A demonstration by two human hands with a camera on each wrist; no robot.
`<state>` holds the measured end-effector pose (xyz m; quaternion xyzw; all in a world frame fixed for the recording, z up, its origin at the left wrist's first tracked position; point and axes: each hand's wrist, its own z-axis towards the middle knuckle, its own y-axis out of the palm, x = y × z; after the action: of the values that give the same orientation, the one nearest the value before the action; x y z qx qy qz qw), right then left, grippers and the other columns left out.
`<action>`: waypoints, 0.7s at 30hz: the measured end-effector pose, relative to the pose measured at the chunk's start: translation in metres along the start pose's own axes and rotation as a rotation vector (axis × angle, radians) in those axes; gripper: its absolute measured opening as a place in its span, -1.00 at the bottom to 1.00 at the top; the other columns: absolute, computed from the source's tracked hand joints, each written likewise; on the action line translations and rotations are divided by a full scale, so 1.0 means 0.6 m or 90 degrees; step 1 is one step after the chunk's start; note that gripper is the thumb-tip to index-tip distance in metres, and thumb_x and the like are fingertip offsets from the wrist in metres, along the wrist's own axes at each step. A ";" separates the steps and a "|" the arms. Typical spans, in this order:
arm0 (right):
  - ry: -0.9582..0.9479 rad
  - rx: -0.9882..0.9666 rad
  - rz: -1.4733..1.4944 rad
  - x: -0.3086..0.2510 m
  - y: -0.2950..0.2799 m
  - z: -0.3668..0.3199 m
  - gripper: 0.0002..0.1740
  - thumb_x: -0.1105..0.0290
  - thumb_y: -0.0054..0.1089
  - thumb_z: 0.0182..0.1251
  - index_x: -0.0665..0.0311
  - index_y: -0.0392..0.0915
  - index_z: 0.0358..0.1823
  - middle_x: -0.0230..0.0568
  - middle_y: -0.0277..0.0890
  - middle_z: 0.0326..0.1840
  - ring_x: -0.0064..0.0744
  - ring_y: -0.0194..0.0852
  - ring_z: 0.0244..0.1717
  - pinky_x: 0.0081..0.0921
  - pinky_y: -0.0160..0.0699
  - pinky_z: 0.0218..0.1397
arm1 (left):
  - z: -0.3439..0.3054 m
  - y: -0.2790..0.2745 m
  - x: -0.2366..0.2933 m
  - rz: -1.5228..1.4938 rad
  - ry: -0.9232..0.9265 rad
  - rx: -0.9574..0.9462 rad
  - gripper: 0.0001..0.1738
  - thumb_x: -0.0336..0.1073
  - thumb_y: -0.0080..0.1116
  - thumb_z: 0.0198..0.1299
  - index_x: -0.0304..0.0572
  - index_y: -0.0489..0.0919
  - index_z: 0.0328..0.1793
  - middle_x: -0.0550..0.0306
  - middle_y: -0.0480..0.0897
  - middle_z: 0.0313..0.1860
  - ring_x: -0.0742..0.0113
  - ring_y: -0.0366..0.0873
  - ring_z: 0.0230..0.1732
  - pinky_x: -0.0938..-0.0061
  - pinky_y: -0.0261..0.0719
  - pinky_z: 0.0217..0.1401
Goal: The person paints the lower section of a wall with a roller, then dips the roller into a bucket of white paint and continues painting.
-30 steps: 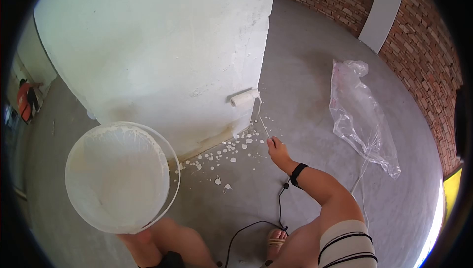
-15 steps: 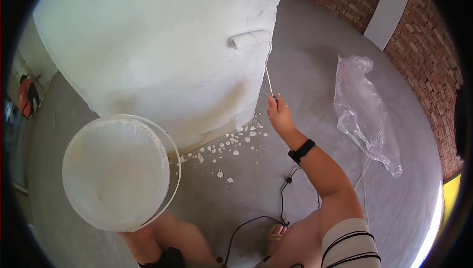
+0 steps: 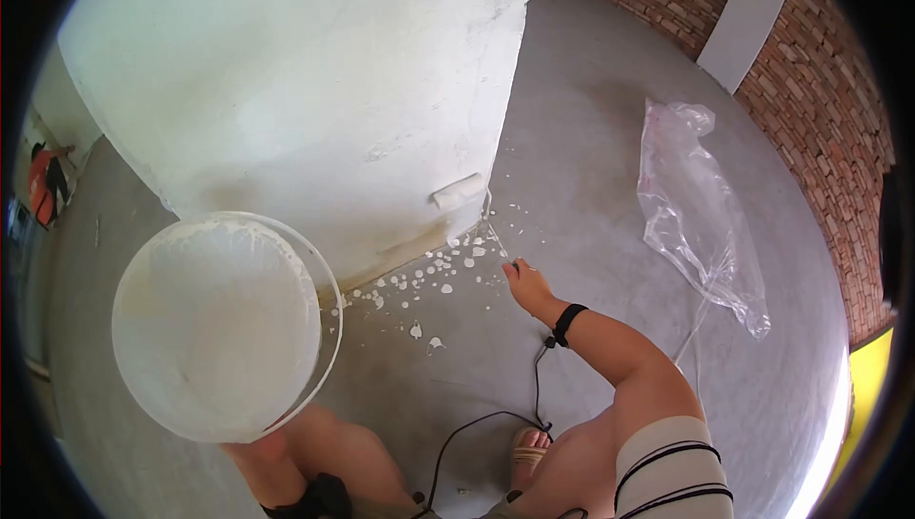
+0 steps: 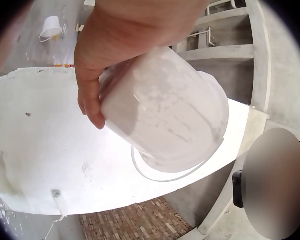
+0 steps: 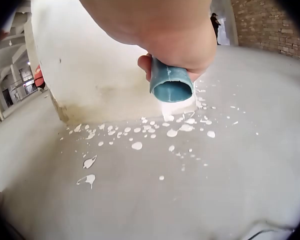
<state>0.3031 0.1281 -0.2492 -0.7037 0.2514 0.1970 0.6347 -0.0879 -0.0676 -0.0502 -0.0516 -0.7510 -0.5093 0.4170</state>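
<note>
In the head view my right hand [image 3: 530, 287] grips a paint roller [image 3: 457, 192]. Its white sleeve lies against the low right part of a white wall [image 3: 315, 61], near the vertical edge. The hollow end of the roller's blue-green handle [image 5: 161, 75] pokes out of my fist in the right wrist view. My left hand [image 4: 135, 30] holds a white paint bucket [image 4: 165, 110] by its base, fingers bent round the bottom edge. Seen from above, the bucket's inner wall is coated with pale paint, and its wire handle [image 3: 340, 314] hangs on the right side.
White paint drops [image 3: 446, 288] spot the grey floor at the wall's foot. A clear plastic bag [image 3: 701, 214] lies to the right. A black cable [image 3: 477, 416] runs across the floor near my foot. Another person [image 3: 43, 185] is at the far left; brick wall [image 3: 810, 138] stands at right.
The roller went up the wall along its right edge, then came back down to near its earlier height, a little further left. My right hand followed; the bucket stayed nearly still.
</note>
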 end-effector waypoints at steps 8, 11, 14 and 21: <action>0.002 -0.033 0.063 0.058 -0.020 0.018 -0.55 0.00 -0.10 0.39 0.33 0.40 -0.19 -0.09 0.40 -0.60 -0.24 0.41 -0.63 -0.36 0.42 -0.52 | -0.014 0.029 -0.004 0.070 0.057 0.017 -0.26 0.24 -0.20 0.26 0.00 0.15 0.45 -0.10 0.26 0.37 -0.27 0.37 0.22 -0.20 0.53 0.04; -0.144 0.115 0.067 0.049 -0.044 0.032 -0.60 0.04 -0.05 0.38 0.30 0.41 -0.23 -0.17 0.41 -0.61 -0.32 0.36 -0.68 -0.41 0.32 -0.63 | -0.017 0.029 0.001 0.071 0.063 0.015 -0.26 0.24 -0.20 0.26 -0.01 0.15 0.44 -0.11 0.27 0.37 -0.27 0.37 0.21 -0.19 0.54 0.04; -0.084 0.186 0.177 -0.007 -0.105 0.067 -0.55 0.02 -0.07 0.39 0.35 0.42 -0.17 -0.04 0.50 -0.51 -0.10 0.50 -0.45 -0.22 0.42 -0.36 | -0.020 0.026 -0.001 0.072 0.059 0.014 -0.25 0.24 -0.20 0.26 -0.02 0.15 0.44 -0.12 0.28 0.36 -0.28 0.38 0.21 -0.17 0.55 0.03; -0.034 0.165 0.341 -0.034 -0.114 0.112 -0.50 -0.01 -0.16 0.43 0.32 0.38 0.06 -0.17 0.44 -0.57 -0.31 0.42 -0.53 -0.35 0.42 -0.36 | -0.019 0.028 -0.003 0.084 0.043 -0.002 -0.24 0.25 -0.20 0.25 -0.04 0.15 0.44 -0.14 0.29 0.35 -0.28 0.40 0.19 -0.14 0.58 0.01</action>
<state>0.3313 0.2017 -0.1905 -0.5199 0.4345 0.3420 0.6511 -0.0718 -0.0679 -0.0376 -0.0843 -0.7304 -0.4836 0.4749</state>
